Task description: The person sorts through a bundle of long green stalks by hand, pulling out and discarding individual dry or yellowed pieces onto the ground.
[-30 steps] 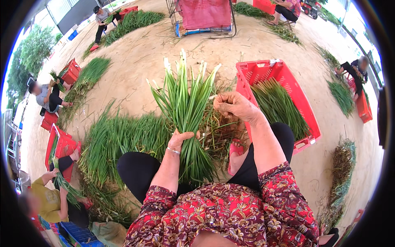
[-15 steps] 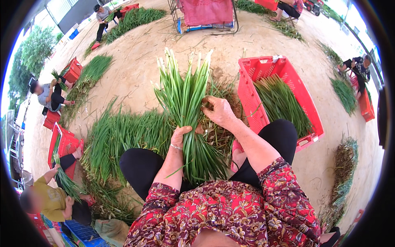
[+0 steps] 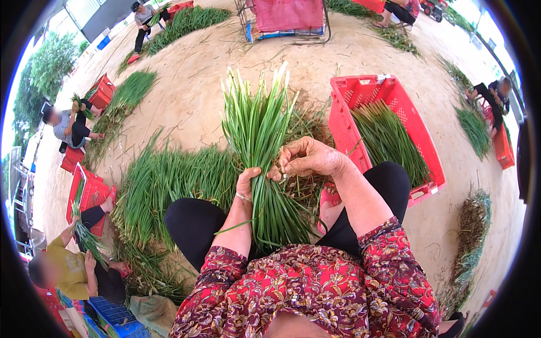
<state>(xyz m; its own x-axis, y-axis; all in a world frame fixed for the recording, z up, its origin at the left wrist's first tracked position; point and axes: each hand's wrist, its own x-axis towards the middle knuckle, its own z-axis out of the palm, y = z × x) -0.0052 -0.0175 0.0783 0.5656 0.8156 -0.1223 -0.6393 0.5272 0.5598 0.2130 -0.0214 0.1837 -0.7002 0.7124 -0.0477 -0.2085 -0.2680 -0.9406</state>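
A thick bunch of garlic chives [image 3: 256,124] stands between my knees, pale cut ends up, dark leaf tips drooping towards my lap. My left hand [image 3: 245,185] is wrapped round its middle, a thin bracelet at the wrist. Close to the bunch's right side, my right hand [image 3: 316,158] has thumb and fingers pinched together near my left fingertips. Something small and pale shows at the pinch, too small to name. Left of the bunch spreads a heap of loose chives [image 3: 180,183] on the ground.
At my right knee stands a red plastic crate [image 3: 345,121] holding more chives. Dry trimmings [image 3: 301,188] lie between my feet. A person in a yellow top [image 3: 70,270] sits at lower left by another red crate [image 3: 90,197]. A cart with pink cloth [image 3: 287,16] stands ahead.
My right hand has moved slightly down and right, its fingers closing into a pinch. The left hand keeps its grip on the bunch, which has risen slightly.
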